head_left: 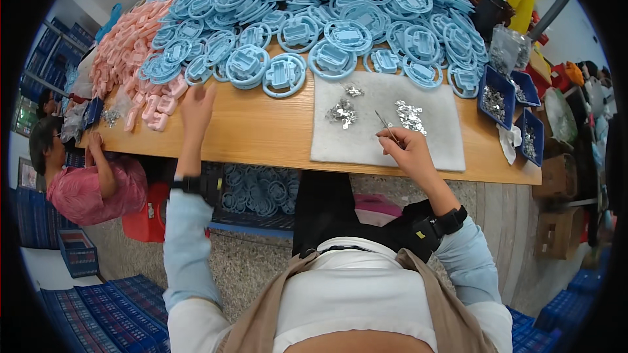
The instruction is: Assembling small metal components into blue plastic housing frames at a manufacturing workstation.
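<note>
My right hand [407,149] is closed in a pinch on a pair of thin metal tweezers [386,124]. Their tip points up and left over a white cloth pad [366,147]. On that pad lie small shiny metal pieces [410,116] beside the tweezers, with another little heap of metal pieces [343,112] to the left. My left hand [197,110] reaches over the table's left part, fingers apart and nothing visible in them. It is nearest to pink plastic parts [157,108] and the edge of the light-blue ring-shaped plastic parts [285,73].
A tall pile of blue parts [373,19] fills the table's back, with a pink pile [124,46] at left. Blue bins [496,99] of metal bits stand at right. Under the wooden table [261,131] is a crate of blue parts [256,189]. Another person [91,180] sits at left.
</note>
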`<state>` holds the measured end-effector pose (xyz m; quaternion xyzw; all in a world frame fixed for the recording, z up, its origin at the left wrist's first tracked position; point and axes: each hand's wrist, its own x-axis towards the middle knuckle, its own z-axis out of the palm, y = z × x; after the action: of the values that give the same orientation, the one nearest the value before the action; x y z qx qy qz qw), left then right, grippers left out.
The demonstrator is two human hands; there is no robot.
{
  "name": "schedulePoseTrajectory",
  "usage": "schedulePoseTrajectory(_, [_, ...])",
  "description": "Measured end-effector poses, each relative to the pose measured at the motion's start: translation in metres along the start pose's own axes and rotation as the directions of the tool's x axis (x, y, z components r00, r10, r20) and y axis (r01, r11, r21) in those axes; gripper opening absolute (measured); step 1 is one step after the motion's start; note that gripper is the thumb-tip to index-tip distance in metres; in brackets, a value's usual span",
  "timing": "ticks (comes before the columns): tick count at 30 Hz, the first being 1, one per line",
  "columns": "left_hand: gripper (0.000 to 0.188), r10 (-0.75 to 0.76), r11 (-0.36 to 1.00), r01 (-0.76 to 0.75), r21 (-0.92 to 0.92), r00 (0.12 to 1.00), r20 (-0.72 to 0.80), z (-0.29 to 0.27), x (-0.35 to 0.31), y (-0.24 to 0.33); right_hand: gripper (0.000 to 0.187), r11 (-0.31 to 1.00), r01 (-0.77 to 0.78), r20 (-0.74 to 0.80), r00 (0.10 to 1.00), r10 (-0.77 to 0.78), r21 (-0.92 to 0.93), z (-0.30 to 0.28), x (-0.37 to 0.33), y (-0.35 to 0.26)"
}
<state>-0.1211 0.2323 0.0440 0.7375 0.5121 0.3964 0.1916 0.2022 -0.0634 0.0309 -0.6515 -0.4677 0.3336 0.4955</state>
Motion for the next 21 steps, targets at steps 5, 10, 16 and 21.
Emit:
schedulePoseTrajectory(5, [0.082,-0.099,0.972,0.085,0.219,0.994,0.052,0.066,0.063,0.007,0.016,0.965,0.113,-0.043,0.991,-0.126,-0.236,0.010,0.014,-0.007])
schedulePoseTrajectory(10, [0.080,-0.336,0.941,0.323,0.100,0.929,0.156,0.072,0.069,0.001,0.013,0.857,0.294,0.065,0.953,-0.295,-0.423,0.037,0.042,0.001])
schedulePoseTrajectory(16, [0.067,-0.350,0.936,0.353,-0.010,0.931,0.103,0.057,0.057,-0.011,0.011,0.727,0.444,0.215,0.895,-0.391,-0.524,0.039,0.068,0.007])
schedulePoseTrajectory(21, [0.058,-0.061,0.987,0.026,-0.156,0.973,-0.221,0.055,0.041,0.006,0.009,0.644,0.513,0.343,0.858,-0.382,-0.567,0.040,0.076,0.005])
